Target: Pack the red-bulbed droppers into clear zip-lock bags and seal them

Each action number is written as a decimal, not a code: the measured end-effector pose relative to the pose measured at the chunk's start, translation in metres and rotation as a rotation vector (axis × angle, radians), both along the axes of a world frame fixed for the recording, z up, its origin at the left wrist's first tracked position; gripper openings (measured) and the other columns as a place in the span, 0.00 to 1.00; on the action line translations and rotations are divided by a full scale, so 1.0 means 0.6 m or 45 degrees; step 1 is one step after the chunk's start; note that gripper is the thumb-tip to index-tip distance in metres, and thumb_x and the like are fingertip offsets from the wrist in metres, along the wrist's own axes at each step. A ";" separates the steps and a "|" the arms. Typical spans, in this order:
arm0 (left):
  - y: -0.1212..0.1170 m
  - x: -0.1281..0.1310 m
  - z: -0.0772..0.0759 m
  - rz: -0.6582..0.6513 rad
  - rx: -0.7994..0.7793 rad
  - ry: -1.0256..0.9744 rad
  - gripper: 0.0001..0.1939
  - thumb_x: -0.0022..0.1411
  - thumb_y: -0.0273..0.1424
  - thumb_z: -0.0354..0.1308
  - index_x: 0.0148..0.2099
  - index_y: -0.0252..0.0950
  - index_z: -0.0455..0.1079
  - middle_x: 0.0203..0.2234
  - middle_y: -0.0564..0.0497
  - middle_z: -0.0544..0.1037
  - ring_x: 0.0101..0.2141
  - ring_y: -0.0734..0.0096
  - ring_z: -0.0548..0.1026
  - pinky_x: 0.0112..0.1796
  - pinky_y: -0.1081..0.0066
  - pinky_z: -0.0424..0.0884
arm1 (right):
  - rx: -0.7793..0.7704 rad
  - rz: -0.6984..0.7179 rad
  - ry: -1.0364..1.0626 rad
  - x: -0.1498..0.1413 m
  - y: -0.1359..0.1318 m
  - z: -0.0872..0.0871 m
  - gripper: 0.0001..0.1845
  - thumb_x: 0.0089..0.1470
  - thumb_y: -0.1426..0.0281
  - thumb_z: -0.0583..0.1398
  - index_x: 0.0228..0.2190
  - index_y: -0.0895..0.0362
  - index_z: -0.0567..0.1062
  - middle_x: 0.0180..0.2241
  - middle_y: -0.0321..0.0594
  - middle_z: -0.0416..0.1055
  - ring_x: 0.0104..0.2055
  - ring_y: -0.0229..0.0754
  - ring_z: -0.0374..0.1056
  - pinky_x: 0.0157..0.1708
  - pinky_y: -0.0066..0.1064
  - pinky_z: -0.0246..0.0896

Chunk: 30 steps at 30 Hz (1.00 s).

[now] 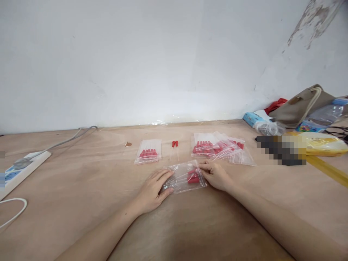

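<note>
- The clear bag (185, 177) is lying on the person's side of the loose droppers (175, 144), reaching a little farther right than left of them, both hands touching it.
- Its long axis is running crosswise, while the loose droppers are lying nearly square to it, their stems pointing toward the bag.
- Inside, the red bulbs (193, 179) are sitting at the right end, with the thin stems pointing left.
- The right hand (216, 175), nearer those bulbs, is pinching the zip-end edge, its grip closed on the film.
- The left hand (153, 190) is covering the opposite end, nearer the stem tips; its thumb and fingers are standing apart with film between them, and whether that grip is pressing firmly I cannot tell.
- Left of the loose droppers, a small stack of bags (148, 153) is lying flat on the tabletop (95, 203).
- Right of the loose droppers, a larger heap of bags (214, 145) is overlapping, fanning farther rightward.
</note>
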<state>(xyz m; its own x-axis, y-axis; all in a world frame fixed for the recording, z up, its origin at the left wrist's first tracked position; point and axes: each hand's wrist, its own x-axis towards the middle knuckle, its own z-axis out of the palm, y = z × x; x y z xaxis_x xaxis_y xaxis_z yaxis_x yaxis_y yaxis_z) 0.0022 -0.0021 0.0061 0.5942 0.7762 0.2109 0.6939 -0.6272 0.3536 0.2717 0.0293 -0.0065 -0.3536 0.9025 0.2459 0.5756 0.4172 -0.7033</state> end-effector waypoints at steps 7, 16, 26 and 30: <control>0.000 -0.003 -0.003 -0.004 0.011 0.019 0.23 0.64 0.39 0.46 0.59 0.41 0.52 0.55 0.49 0.61 0.55 0.63 0.57 0.54 0.60 0.56 | -0.110 -0.042 0.049 -0.001 -0.005 -0.009 0.11 0.50 0.67 0.54 0.30 0.54 0.76 0.28 0.36 0.73 0.29 0.38 0.67 0.28 0.27 0.60; 0.000 -0.001 -0.001 -0.033 0.044 0.028 0.18 0.64 0.36 0.46 0.55 0.44 0.60 0.54 0.50 0.61 0.54 0.63 0.59 0.53 0.59 0.57 | 0.120 -0.262 -0.150 0.000 0.010 0.035 0.11 0.49 0.67 0.53 0.24 0.58 0.74 0.25 0.37 0.70 0.25 0.36 0.63 0.27 0.27 0.56; 0.000 -0.001 -0.003 -0.043 0.043 0.006 0.18 0.64 0.36 0.47 0.55 0.43 0.61 0.55 0.48 0.61 0.54 0.61 0.59 0.53 0.57 0.58 | -0.103 -0.447 -0.444 -0.143 0.152 0.064 0.20 0.47 0.66 0.56 0.41 0.66 0.68 0.38 0.54 0.71 0.41 0.47 0.67 0.37 0.31 0.59; -0.001 -0.002 -0.001 -0.043 0.044 -0.019 0.18 0.63 0.36 0.47 0.55 0.43 0.62 0.54 0.48 0.62 0.54 0.61 0.59 0.53 0.57 0.58 | -0.149 -0.341 -0.433 -0.173 0.195 0.058 0.14 0.42 0.72 0.59 0.35 0.66 0.70 0.29 0.54 0.72 0.32 0.50 0.70 0.29 0.32 0.61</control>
